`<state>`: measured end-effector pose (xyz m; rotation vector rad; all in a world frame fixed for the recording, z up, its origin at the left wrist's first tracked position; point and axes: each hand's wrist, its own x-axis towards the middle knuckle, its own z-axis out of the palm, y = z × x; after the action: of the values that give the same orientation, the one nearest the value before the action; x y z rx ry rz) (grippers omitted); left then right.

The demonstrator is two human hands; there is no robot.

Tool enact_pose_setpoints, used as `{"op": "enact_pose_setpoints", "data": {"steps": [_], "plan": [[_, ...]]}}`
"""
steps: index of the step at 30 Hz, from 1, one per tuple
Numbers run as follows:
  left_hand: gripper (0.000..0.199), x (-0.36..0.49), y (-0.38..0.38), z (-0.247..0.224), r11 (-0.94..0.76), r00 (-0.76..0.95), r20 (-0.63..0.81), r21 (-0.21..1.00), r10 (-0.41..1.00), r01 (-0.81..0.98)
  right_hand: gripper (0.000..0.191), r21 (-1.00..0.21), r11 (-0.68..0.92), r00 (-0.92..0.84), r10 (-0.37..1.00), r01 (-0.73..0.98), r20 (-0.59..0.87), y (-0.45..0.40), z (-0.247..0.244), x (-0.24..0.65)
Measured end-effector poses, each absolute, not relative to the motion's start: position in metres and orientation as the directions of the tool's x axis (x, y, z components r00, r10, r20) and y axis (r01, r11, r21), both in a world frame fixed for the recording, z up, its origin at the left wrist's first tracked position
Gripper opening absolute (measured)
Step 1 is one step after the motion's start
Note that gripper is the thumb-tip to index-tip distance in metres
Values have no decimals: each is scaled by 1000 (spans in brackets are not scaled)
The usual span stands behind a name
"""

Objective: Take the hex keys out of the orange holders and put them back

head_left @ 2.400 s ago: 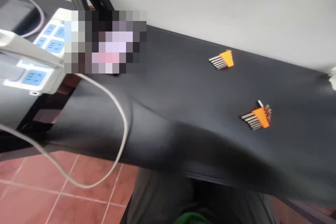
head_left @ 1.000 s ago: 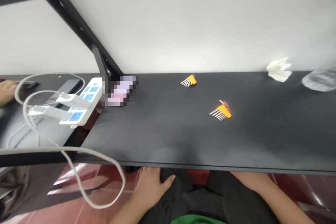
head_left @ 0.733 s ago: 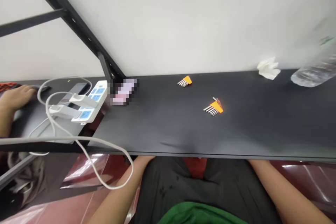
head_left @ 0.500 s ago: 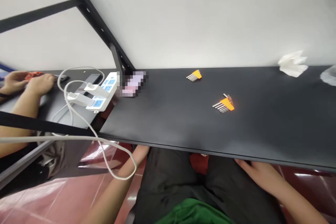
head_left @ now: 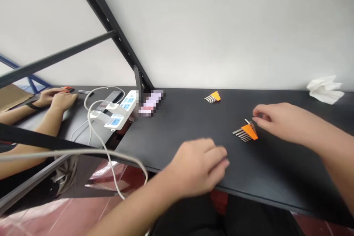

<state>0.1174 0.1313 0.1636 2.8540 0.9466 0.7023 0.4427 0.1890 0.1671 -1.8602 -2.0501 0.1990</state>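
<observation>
An orange holder with a fan of metal hex keys [head_left: 249, 131] lies on the black table [head_left: 177, 125], one key standing apart at its top edge. Just right of it is my right hand [head_left: 279, 121], thumb and fingers curved with a gap between them and nothing visible inside. My left hand [head_left: 200, 164] is over the table's front edge, left of the keys, its fingers loosely bent and slightly apart, with nothing seen in them. A second orange hex key set [head_left: 212, 97] lies farther back, untouched.
A white power strip [head_left: 123, 110] with plugged-in chargers and a looping white cable [head_left: 91, 125] is at left, near a blurred-out phone-like item [head_left: 151, 102]. Crumpled tissue [head_left: 325, 89] lies at back right. Beyond the metal frame [head_left: 110, 18] rest another person's hands [head_left: 59, 99].
Both my hands have come up from below the table edge to above it, the right one beside the nearer hex key set. The camera view has shifted.
</observation>
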Motion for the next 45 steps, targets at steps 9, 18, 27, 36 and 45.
{"op": "enact_pose_setpoints", "data": {"steps": [9,18,27,36,45], "plan": [[24,100,250,178,-523,513,272,-40,814,852,17,-353,130,-193,969,927,-151,213,152,419],[27,1,177,151,-222,122,291,341,949,914,17,-537,160,-198,980,828,-13,207,136,374],[20,74,211,242,-404,-313,265,719,912,-566,39,-516,357,-373,925,778,76,182,125,340],[20,167,326,212,-658,226,624,653,748,374,41,-125,519,-457,824,846,335,183,109,339],[65,111,240,168,-838,771,328,197,545,509,26,-330,595,-480,795,733,370,199,126,346]]}}
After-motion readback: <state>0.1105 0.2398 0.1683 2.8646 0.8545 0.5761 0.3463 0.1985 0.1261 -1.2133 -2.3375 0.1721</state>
